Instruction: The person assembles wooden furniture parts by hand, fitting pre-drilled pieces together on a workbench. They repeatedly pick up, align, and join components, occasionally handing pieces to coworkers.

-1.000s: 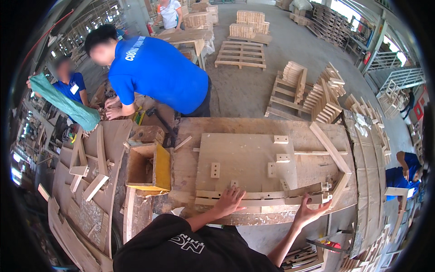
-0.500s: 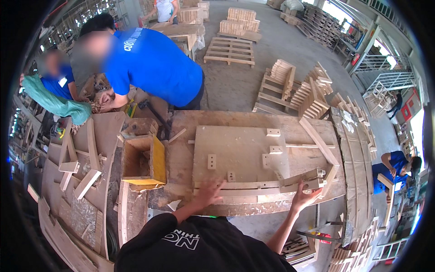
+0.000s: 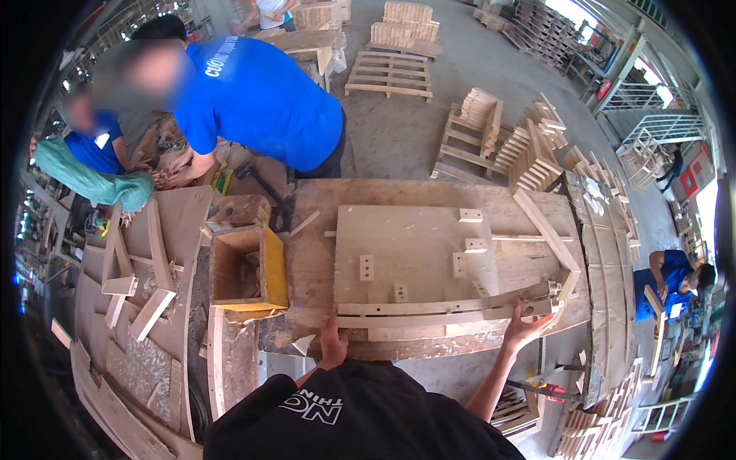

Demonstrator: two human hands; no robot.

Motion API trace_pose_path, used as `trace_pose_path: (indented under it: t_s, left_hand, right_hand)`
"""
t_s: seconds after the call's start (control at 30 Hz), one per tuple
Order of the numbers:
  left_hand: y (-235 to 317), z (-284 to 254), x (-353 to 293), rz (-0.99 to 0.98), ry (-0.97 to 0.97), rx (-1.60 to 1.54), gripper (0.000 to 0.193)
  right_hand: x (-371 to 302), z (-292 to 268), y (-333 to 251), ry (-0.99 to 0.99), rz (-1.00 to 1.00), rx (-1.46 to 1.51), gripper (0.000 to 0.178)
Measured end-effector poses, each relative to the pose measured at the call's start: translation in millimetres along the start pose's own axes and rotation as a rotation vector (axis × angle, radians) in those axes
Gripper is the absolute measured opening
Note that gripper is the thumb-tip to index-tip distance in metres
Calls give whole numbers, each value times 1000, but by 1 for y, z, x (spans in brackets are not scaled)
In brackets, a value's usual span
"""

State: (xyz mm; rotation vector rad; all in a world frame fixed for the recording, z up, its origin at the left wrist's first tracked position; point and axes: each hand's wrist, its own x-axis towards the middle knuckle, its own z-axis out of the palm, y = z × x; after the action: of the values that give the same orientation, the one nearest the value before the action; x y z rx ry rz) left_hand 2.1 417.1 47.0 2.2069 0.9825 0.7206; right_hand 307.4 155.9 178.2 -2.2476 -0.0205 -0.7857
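A long, slightly curved wooden rail (image 3: 422, 307) with small holes lies along the near side of a board jig (image 3: 414, 238). My left hand (image 3: 333, 345) is closed round the rail's left end, fingertips up against its edge. At the other end, my right hand (image 3: 525, 328) grips the rail beside a thicker joined wooden piece (image 3: 540, 290). That piece meets an angled wooden frame part (image 3: 546, 230) on the right of the bench. Small drilled wooden blocks (image 3: 366, 267) are fixed on the jig.
A yellow-sided wooden box (image 3: 273, 268) stands left of the jig, with a hammer (image 3: 264, 188) behind it. Wooden frame parts (image 3: 157, 245) lie on the left table. A co-worker in blue (image 3: 261, 107) leans over behind. Stacked wooden parts (image 3: 529, 153) stand on the floor beyond.
My left hand has moved left and down from the rail's upper side to its left end, and its fingers have closed there. My right hand stays at the right end.
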Motion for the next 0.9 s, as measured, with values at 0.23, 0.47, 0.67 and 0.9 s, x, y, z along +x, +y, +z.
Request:
trace_pose_path:
  t_s: [0.23, 0.47, 0.67, 0.9]
  left_hand:
    - [-3, -4, 2, -6, -87, -76, 70]
    - [7, -13, 3, 78, -219, 85, 89]
    - [48, 5, 43, 555, -481, 280, 87]
    - [126, 75, 76, 812, -646, 270, 94]
  right_hand:
    - [-5, 3, 9, -44, -35, 17, 111]
    - [-7, 6, 13, -55, -116, -145, 122]
    - [-4, -13, 26, -127, -77, 124, 112]
    - [17, -39, -7, -4, -1, 211, 85]
